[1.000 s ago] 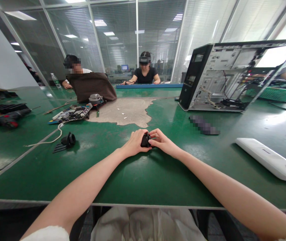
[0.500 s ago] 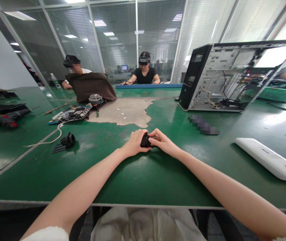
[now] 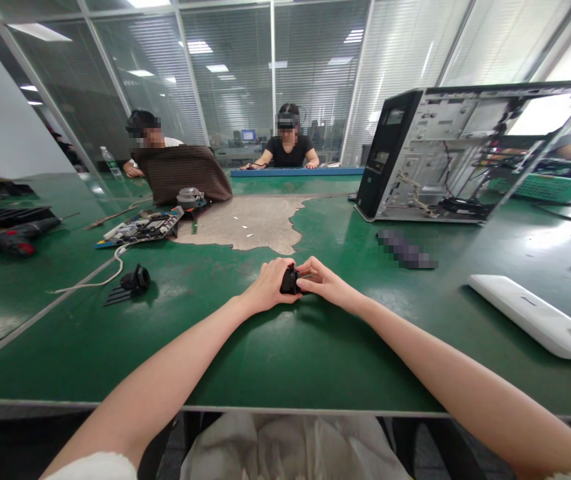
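The black part [image 3: 290, 283], gripped by the left hand [image 3: 269, 284] and pinched by the right hand [image 3: 324, 283], appears light and rigid, best held by its sides.

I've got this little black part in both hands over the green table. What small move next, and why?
I'd perhaps tilt the small black part slightly for a clearer look: the left hand wraps its left side and the right hand's fingers grip its right, so much of it is covered and its details can't be made out.
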Motion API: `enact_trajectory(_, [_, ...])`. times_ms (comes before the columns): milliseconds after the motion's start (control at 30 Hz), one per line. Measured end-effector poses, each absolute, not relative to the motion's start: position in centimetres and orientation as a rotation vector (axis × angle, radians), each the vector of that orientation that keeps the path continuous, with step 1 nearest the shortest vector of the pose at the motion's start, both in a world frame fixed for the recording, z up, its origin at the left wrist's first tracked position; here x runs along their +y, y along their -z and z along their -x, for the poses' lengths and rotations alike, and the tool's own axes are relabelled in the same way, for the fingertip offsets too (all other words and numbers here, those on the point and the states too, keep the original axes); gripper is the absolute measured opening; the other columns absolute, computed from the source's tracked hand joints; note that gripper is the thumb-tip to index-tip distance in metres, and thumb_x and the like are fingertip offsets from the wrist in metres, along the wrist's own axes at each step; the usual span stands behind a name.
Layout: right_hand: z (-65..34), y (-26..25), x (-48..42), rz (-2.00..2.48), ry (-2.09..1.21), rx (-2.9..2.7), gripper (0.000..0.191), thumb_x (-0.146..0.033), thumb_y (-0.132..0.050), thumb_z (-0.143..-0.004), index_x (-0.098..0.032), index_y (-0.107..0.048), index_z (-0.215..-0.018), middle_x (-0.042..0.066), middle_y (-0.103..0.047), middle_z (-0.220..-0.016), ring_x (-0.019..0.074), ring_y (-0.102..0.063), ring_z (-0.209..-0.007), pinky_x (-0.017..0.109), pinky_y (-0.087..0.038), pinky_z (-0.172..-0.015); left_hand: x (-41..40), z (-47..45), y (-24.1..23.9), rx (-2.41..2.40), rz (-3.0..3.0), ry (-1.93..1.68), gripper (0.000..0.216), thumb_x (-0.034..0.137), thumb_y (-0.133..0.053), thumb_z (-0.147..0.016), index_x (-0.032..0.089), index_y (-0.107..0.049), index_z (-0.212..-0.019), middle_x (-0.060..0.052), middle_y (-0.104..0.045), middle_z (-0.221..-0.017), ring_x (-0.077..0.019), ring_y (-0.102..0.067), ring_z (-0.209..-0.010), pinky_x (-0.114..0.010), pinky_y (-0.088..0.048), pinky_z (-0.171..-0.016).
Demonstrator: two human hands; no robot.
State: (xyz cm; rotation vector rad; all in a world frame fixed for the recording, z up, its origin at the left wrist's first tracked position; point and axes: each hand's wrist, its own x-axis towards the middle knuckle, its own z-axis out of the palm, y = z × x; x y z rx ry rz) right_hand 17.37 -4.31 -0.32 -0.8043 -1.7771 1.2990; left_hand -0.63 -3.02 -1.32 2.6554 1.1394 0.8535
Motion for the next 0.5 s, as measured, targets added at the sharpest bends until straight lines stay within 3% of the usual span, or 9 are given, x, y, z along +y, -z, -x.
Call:
enact_trajectory(133, [-16.98,0.34,-4.36,0.876,-1.277,-1.717,0.024,-0.039,-0.059,-0.074,-0.021,-0.046,-0.083,0.000,-0.054,-0.087,0.0126,-0.056,-0.076,0.031,-0.050,-0.069,-2.96,0.62,1.38,1.135,-2.668,-0.862,0.056,0.039,-0.064,-0.065,0.021,-0.036,-0.110,-0.006,-0.049,-0.103,-0.0243,-0.048,-0.093,-0.037,-0.034,-0.078])
enact_trajectory(300, [-17.09,0.61,-4.04,0.913,-1.286,-1.717,0.027,-0.035,-0.059,-0.074,-0.021,-0.047,-0.095,0.002,-0.054,-0.094,0.0144,-0.056,-0.083,0.035,-0.048,-0.076,-2.91,0.66,1.38,1.128,-2.687,-0.852,0.057,0.040,-0.064,-0.065,0.021,-0.036,-0.111,-0.006,-0.049,-0.105,-0.0246,-0.048,-0.094,-0.037,-0.034,-0.079])
enact_trajectory(500, [-17.65,0.65,-3.88,0.741,-1.310,-1.807,0.032,-0.026,-0.069,-0.066,-0.021,-0.044,-0.084,0.001,-0.054,-0.092,0.0164,-0.056,-0.089,0.034,-0.047,-0.076,-2.99,0.67,1.38,1.152,-2.700,-0.838,0.055,0.040,-0.063,-0.067,0.021,-0.035,-0.110,-0.006,-0.049,-0.104,-0.0242,-0.048,-0.093,-0.036,-0.034,-0.078])
